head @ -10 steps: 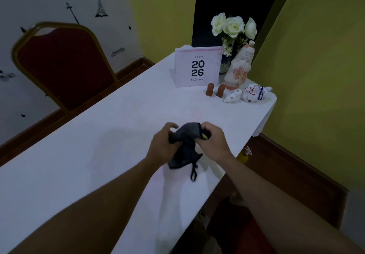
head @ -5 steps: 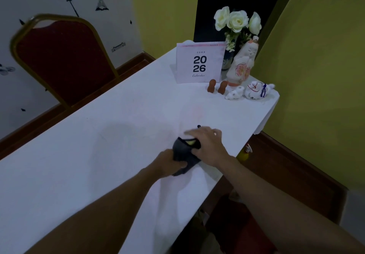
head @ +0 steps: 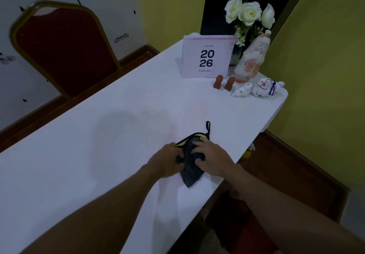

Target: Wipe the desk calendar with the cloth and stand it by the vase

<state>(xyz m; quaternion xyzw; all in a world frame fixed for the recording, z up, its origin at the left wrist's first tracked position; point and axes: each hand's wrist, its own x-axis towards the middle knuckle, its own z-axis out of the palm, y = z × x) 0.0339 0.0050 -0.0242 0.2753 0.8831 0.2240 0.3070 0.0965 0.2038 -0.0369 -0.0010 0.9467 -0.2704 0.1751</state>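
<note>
A dark grey cloth [head: 190, 171] with a yellow edge and a black loop lies flat on the white table [head: 118, 127], near its right edge. My left hand [head: 167, 160] grips the cloth's left side. My right hand [head: 212, 160] presses down on it with fingers spread. The pink desk calendar [head: 206, 57], printed "2026", stands upright at the far end. Just behind its right side is the vase [head: 237, 56] of white roses, partly hidden by the calendar and a figurine.
A tall ceramic figurine [head: 251, 60], two small brown figures [head: 224, 82] and two white animal figurines [head: 258, 89] crowd the far right corner. A red chair with a gold frame [head: 63, 46] stands beyond the table's left side. Yellow walls close in on the right.
The cloth was bunched up between both hands above the table. It has been lowered onto the tabletop and spread flat, with the right hand pressing on top.
</note>
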